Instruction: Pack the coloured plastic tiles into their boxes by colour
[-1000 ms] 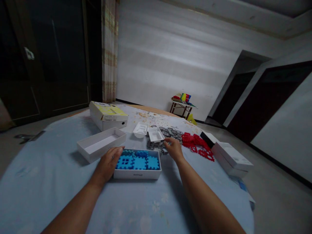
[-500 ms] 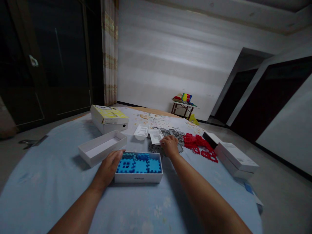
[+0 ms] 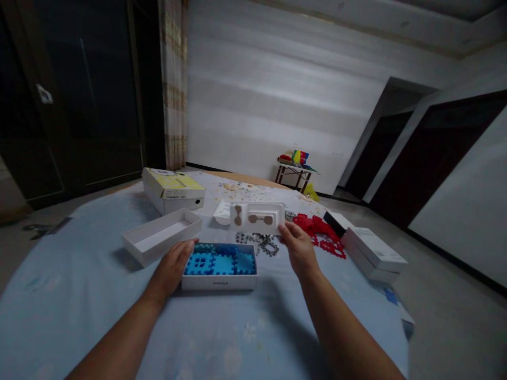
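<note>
A white box (image 3: 220, 284) filled with blue interlocking puzzle tiles (image 3: 224, 264) stands on the table before me. My left hand (image 3: 174, 266) grips its left side, the fingers over the edge. In my right hand (image 3: 299, 247) is a white box insert tray (image 3: 265, 209), raised and tilted up, pinched at its lower right corner. Brown patches show on its surface. Behind it, partly hidden, lies another white insert tray (image 3: 222, 212). Grey interlocking pieces (image 3: 259, 243) show below the raised tray, and red ones (image 3: 320, 232) spread to the right of it.
An open white box lid or tray (image 3: 162, 238) lies left of the filled box, with a yellow-and-white shoebox (image 3: 174, 191) behind it. Stacked white boxes (image 3: 374, 250) stand at the table's right edge. A small side table (image 3: 295, 170) is by the wall.
My right hand has lifted the white insert tray off the grey pieces and tilted it upright. My left hand stays at the filled box. The view has shifted slightly.
</note>
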### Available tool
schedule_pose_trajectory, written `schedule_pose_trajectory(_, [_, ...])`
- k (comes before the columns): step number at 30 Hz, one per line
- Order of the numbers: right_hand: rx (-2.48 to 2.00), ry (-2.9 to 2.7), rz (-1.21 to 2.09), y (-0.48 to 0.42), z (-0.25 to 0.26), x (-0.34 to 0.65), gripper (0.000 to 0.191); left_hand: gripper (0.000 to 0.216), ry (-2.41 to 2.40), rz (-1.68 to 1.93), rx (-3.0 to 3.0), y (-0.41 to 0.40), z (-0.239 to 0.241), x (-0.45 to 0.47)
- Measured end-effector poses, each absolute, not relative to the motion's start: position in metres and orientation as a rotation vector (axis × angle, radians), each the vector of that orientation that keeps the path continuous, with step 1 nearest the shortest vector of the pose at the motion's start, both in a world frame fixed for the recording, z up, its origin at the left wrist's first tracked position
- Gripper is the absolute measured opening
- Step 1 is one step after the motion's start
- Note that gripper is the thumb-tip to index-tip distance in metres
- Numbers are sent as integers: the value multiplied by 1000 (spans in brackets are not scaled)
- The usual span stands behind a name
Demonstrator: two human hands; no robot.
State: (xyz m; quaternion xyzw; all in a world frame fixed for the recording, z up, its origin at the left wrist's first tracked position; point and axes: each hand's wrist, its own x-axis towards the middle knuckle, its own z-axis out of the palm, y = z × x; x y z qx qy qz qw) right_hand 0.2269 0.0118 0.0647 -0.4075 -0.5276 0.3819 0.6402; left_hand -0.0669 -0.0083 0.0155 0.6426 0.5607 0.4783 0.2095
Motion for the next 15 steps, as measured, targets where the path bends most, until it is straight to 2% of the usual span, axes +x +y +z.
schedule_pose_trajectory(4, [-848,-999,1283,-3,53,210,32,57,1565,1326,1762,-10,16,-67])
schedule_pose_trajectory(7, [-867,-922,1464,-10,43,199,33,56,1554,1343,1779,-9,13,-68])
schedule_pose_trajectory(11, [-910,-1014,1552,-14,41,192,36,58,1584,1367,1757,-8,11,-69])
schedule_pose_trajectory(15, [-1017,-1201,1449,-16,42,190,43,59,1569,1343,1726,-9,11,-68])
